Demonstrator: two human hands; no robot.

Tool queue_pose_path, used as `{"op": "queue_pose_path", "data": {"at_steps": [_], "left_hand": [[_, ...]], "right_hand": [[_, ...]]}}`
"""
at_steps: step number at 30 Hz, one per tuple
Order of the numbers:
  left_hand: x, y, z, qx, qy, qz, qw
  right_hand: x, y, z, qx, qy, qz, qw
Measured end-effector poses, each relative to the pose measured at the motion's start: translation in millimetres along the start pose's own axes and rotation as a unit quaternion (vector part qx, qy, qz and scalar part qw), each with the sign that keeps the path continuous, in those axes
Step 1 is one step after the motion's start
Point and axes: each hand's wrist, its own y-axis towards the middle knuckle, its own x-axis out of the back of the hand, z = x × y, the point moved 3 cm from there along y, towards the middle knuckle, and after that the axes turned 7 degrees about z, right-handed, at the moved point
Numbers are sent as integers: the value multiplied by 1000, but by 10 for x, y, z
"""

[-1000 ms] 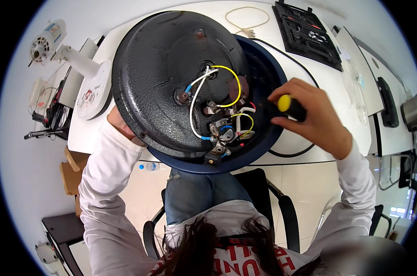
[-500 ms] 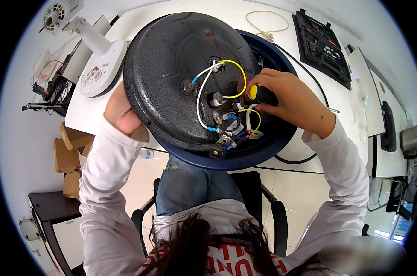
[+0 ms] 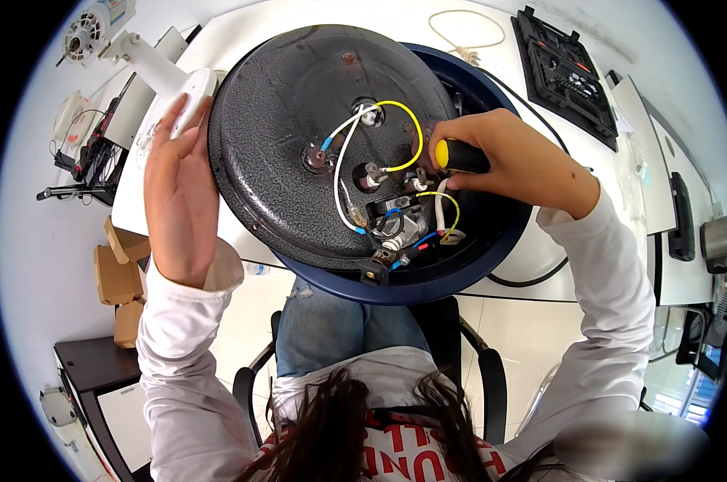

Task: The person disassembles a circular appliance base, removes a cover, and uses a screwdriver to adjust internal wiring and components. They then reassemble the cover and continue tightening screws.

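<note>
A black round metal pan, underside up, leans in a dark blue round shell. White, yellow and blue wires run between terminals on its underside, and a small metal thermostat-like part sits near its lower right. My right hand is closed round a screwdriver with a yellow-and-black handle. It is by the pan's right edge, beside the terminals; the screwdriver's tip is hidden. At the pan's left rim, my left hand is open, palm toward the rim, fingers stretched up; whether it touches cannot be told.
A white fan stand stands on the white table at the far left, close behind my left fingers. An open black tool case lies far right. A black cord curves round the shell. A beige cord with a plug lies behind.
My left hand has come out from beneath the pan's left rim and opened beside it. The pan has shifted slightly left. My right hand still grips the screwdriver, a little farther right.
</note>
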Motion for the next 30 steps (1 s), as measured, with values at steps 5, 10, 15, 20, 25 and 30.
{"op": "queue_pose_path", "data": {"at_steps": [5, 10, 15, 20, 25, 30], "left_hand": [[-418, -23, -476, -341, 352, 161, 857], [-1117, -349, -419, -388, 495, 414, 658], [-1362, -381, -150, -308, 525, 467, 642], [-1341, -374, -149, -257, 527, 480, 652], [-1401, -390, -117, -242, 538, 484, 646], [-1454, -401, -62, -238, 564, 461, 642]], "right_hand": [[-6, -8, 23, 0, -2, -8, 1000], [-50, -142, 18, -60, -1, -69, 996], [-127, -197, 16, -57, -68, -130, 987], [-230, -250, 40, -68, -110, -146, 981], [-222, -230, -15, -95, -91, -154, 979], [-105, -184, -71, -103, -54, -133, 984]]}}
